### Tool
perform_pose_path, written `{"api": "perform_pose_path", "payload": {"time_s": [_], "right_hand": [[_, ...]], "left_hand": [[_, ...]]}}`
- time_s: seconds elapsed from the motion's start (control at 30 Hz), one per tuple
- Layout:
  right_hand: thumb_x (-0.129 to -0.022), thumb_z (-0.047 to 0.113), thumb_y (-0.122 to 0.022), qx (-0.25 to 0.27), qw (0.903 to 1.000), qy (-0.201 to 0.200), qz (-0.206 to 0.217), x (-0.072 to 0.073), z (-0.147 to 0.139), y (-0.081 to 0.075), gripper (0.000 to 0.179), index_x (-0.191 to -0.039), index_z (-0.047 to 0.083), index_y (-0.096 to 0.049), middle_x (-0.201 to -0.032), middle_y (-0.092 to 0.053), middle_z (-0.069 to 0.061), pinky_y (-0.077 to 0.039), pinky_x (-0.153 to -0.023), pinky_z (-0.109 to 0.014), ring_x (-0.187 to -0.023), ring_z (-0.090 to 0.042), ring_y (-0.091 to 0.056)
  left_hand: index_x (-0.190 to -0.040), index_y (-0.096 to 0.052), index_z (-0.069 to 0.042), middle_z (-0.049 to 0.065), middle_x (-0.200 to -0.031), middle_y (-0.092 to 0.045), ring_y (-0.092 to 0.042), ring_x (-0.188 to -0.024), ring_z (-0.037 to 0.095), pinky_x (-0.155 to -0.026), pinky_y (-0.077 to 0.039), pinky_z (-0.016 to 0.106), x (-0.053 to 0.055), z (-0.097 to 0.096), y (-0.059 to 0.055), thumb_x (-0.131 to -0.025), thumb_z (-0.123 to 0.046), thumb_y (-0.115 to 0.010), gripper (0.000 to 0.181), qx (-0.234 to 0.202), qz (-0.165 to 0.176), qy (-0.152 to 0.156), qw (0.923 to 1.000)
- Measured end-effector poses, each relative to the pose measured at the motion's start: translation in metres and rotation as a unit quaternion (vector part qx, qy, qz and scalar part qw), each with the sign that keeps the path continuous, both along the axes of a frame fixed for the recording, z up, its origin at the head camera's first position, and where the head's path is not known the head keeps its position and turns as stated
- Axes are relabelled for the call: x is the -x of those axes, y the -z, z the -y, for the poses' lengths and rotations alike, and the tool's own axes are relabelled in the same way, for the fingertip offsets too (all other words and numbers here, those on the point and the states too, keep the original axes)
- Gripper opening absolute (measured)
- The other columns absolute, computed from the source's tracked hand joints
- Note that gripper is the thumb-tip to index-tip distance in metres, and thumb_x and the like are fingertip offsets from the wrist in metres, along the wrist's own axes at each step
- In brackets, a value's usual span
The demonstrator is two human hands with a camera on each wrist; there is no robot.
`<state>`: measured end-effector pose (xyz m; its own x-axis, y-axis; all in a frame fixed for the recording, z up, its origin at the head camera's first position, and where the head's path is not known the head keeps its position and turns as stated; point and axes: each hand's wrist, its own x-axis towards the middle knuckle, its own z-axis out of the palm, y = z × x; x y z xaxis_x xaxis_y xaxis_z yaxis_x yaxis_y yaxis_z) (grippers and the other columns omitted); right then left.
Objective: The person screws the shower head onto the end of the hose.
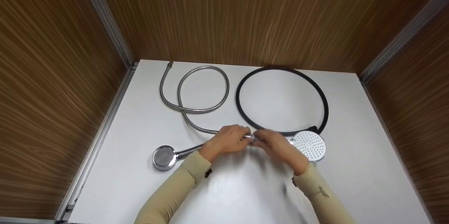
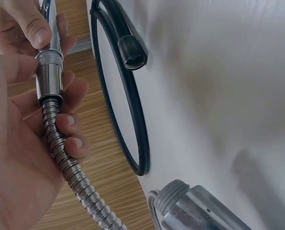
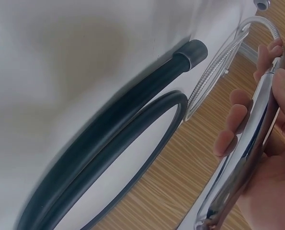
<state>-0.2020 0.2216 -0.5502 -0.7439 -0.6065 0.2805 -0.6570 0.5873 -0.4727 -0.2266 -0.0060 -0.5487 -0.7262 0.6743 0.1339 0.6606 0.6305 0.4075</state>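
Observation:
My left hand [image 1: 228, 140] grips the end of a silver metal shower hose [image 2: 80, 179], its fingers around the chrome connector nut [image 2: 50, 84]. My right hand [image 1: 277, 147] holds the chrome handle [image 3: 250, 139] of a shower head with a round white, dotted face [image 1: 309, 146]. Nut and handle end meet in line between both hands in the left wrist view. Most of the handle is hidden by the right hand in the head view. A second, smaller chrome shower head [image 1: 164, 157] lies beside my left forearm, its threaded handle end [image 2: 173, 196] bare in the left wrist view.
A black hose [image 1: 327, 108] lies coiled in one big loop on the white table [image 1: 354, 140], just beyond my right hand. The metal hose loops across the back left. Wood-grain panels [image 1: 245, 17] with metal rails stand at the back and sides.

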Motion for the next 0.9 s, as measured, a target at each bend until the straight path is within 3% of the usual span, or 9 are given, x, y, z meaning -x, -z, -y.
{"api": "perform_pose_path", "payload": {"time_s": [0.23,0.47,0.7,0.9], "right_hand": [[-0.098,0.021,-0.074,-0.012,0.9999,0.004,-0.008,0.0006,0.0006,-0.0007,0.016,-0.109,0.009,-0.071,-0.095,-0.074,-0.003,-0.059,-0.079,-0.037,-0.086,-0.018,-0.068],[-0.095,0.012,-0.077,-0.002,0.9999,0.013,-0.001,-0.0001,0.0004,-0.0034,0.017,-0.109,0.007,-0.071,-0.095,-0.074,-0.006,-0.059,-0.078,-0.039,-0.085,-0.020,-0.069],[-0.095,0.012,-0.076,-0.009,0.9997,0.018,0.011,0.0011,0.0008,-0.0046,0.015,-0.110,0.007,-0.072,-0.094,-0.074,-0.005,-0.059,-0.079,-0.039,-0.085,-0.020,-0.069],[-0.095,0.014,-0.077,-0.004,0.9999,0.012,0.005,0.0016,0.0011,-0.0039,0.017,-0.109,0.007,-0.072,-0.095,-0.074,-0.005,-0.060,-0.079,-0.039,-0.085,-0.020,-0.070]], "left_hand": [[-0.113,-0.065,-0.015,0.002,-0.095,-0.071,-0.063,-0.084,0.017,-0.075,-0.052,0.035,0.0008,0.0027,-0.0011,-0.102,-0.034,-0.058,0.023,-0.009,0.019,0.011,0.9997],[-0.104,-0.068,-0.012,0.002,-0.089,-0.068,-0.062,-0.085,0.018,-0.078,-0.052,0.034,0.0011,0.0013,-0.0010,-0.109,-0.033,-0.046,0.031,-0.008,0.018,0.006,0.9998],[-0.100,-0.064,-0.012,0.002,-0.088,-0.065,-0.059,-0.082,0.018,-0.072,-0.049,0.034,0.0015,0.0025,-0.0027,-0.106,-0.031,-0.048,0.025,0.000,0.005,0.011,0.9999],[-0.105,-0.065,-0.012,0.001,-0.089,-0.066,-0.060,-0.083,0.018,-0.074,-0.050,0.034,0.0021,0.0036,-0.0022,-0.106,-0.032,-0.049,0.025,-0.009,0.020,0.012,0.9997]]}}
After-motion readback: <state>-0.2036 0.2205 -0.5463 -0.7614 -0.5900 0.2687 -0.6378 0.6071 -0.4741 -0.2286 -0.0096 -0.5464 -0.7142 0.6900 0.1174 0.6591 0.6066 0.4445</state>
